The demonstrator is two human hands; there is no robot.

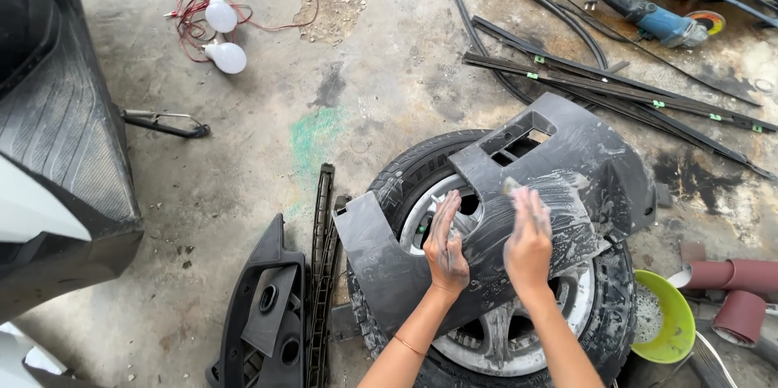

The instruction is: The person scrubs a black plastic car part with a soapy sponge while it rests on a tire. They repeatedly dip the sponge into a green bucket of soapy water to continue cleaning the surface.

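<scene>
While a grey bumper panel (559,169) lies across a wheel (486,275) on the concrete floor (267,137), the left hand (446,244) rests flat on it; the right hand (528,238), fingers extended, presses its wet, soapy surface.

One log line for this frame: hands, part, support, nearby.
left hand: flat on bumper panel | right hand: rubbing wet patch | support: wheel on floor | nearby: green bowl, sandpaper rolls

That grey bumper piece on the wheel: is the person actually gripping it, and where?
Not gripped. The left hand rests flat on the wet bumper piece; the right hand presses its middle, blurred, so anything beneath it cannot be told.
</scene>
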